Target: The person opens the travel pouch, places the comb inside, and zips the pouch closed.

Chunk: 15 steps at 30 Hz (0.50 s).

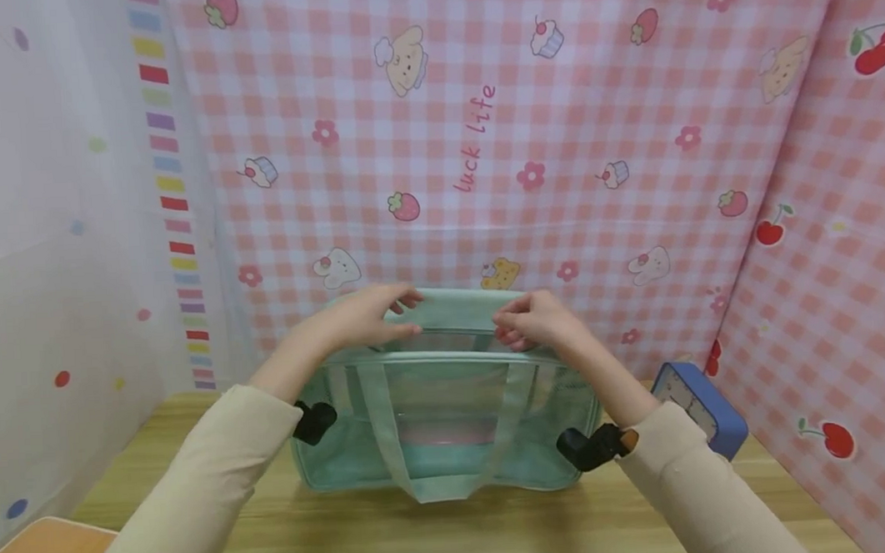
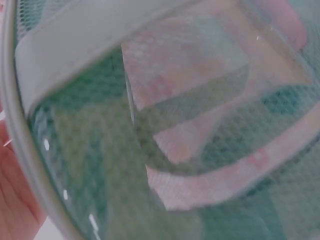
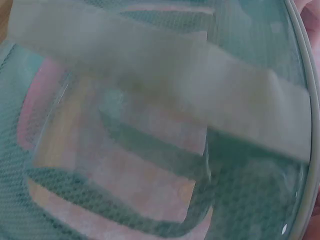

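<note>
Green bag (image 1: 452, 460) upright on the table (image 1: 351, 540), left hand (image 1: 369, 315) and right hand (image 1: 541, 318) at its top.
Left thumb and fingers apart; whether the right's curled fingers pinch the rim (image 1: 447, 357) cannot be told. Likely light, soft and slick; straps (image 1: 385, 430) look the best hold. Wall cloth (image 1: 591, 93) reads "luck life".

A cream cloth sleeve (image 1: 709, 496) covers part of the blue box with a pale face (image 1: 723, 416). The orange-brown board with a slot (image 1: 58, 543) is cut off at the corner. In both wrist views, the see-through mint-green bag (image 1: 452, 464) runs off the edges, its pale strap (image 3: 165, 75) is blurry, and only bits of the bare left grip (image 1: 369, 315) and bare right grip (image 1: 541, 320) show. The rounded pink thing (image 2: 285, 20) inside is too fuzzy to name.
</note>
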Motion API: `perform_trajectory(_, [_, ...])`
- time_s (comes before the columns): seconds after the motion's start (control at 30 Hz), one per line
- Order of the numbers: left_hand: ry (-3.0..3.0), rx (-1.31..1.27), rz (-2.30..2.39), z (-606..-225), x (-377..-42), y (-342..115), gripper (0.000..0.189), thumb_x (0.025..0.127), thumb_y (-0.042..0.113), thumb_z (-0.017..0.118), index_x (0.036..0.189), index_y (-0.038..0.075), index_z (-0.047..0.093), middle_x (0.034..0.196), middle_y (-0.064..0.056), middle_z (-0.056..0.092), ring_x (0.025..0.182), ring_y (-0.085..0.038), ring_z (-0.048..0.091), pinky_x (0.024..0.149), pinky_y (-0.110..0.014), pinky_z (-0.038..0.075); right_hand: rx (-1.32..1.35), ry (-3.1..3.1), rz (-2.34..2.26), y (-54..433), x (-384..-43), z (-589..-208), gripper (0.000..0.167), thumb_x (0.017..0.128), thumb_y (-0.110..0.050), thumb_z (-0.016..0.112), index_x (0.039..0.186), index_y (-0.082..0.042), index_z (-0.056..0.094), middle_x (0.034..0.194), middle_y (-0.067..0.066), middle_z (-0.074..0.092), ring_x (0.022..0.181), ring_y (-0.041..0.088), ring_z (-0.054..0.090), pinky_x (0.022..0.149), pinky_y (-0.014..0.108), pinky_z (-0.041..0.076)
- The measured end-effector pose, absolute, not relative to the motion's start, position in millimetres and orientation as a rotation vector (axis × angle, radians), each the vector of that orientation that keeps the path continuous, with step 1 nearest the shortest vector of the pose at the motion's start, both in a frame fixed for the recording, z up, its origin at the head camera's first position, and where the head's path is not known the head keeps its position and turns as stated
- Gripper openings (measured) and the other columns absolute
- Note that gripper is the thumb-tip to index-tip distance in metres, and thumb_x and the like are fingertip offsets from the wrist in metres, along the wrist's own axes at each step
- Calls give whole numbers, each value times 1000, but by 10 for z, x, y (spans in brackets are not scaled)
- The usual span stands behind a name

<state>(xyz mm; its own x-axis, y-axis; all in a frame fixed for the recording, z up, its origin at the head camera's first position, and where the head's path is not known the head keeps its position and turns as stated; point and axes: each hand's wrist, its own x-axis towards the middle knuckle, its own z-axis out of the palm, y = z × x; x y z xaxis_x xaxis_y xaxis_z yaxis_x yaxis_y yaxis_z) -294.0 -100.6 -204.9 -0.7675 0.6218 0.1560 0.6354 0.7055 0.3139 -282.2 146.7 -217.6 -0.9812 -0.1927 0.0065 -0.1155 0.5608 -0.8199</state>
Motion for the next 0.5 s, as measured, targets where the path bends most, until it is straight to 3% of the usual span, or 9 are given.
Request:
perform_trajectory(0.2, [-2659,-855,-605,-2212,-2632,-1288,55,89,37,57,131,4,45,132,-16,48,123,-32,43,101,-50,39,-354,2760,-1223,1191,-2826,-2156,32,93,-18,52,114,4,59,100,19,67,71,10,62,67,23,56])
perform_trajectory(0.37, [-2507,-658,-534,-2514,-2382,-1452,77,75,48,69,133,6,41,129,-15,46,117,-32,45,92,-50,45,-389,2782,-1107,942,-2832,-2129,32,93,-21,52,115,1,60,98,13,69,75,12,63,71,25,56])
perform_trajectory(0.5, [-2322,-548,-440,-2821,-2305,-1497,81,63,41,80,124,0,45,118,-18,49,108,-33,49,86,-46,48,-486,2811,-1012,740,-2828,-2110,31,92,-21,53,110,1,63,94,13,69,75,14,63,69,25,55])
